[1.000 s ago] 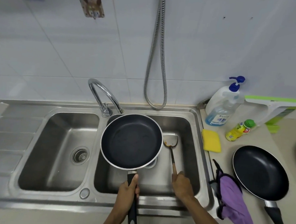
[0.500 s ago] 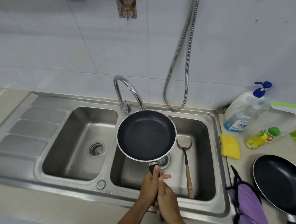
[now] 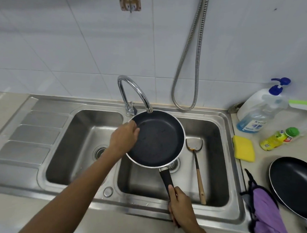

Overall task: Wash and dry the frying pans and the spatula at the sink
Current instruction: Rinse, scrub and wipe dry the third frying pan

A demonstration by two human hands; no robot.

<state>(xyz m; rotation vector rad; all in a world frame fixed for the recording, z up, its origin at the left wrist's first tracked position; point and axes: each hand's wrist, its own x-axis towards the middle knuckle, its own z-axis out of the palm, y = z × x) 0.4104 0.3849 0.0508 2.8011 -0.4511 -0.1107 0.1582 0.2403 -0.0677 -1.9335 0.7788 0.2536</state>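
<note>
The right hand (image 3: 180, 205) grips the handle of the frying pan (image 3: 158, 139) over the sink's (image 3: 225, 120) right basin, and the left hand (image 3: 125, 136) lies on its rim, grip unclear, so best tilt it under the tap (image 3: 136, 90) before rinsing.

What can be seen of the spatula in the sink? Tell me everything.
The spatula lies on the floor of the right basin, blade toward the back wall, handle toward the front. Its broad blade looks like bare metal, with brownish residue where it meets a thin dark shank; the handle is light wood. It sits just right of the raised frying pan; whether they touch cannot be told. The left hand and right hand are on the pan, not the spatula.
</note>
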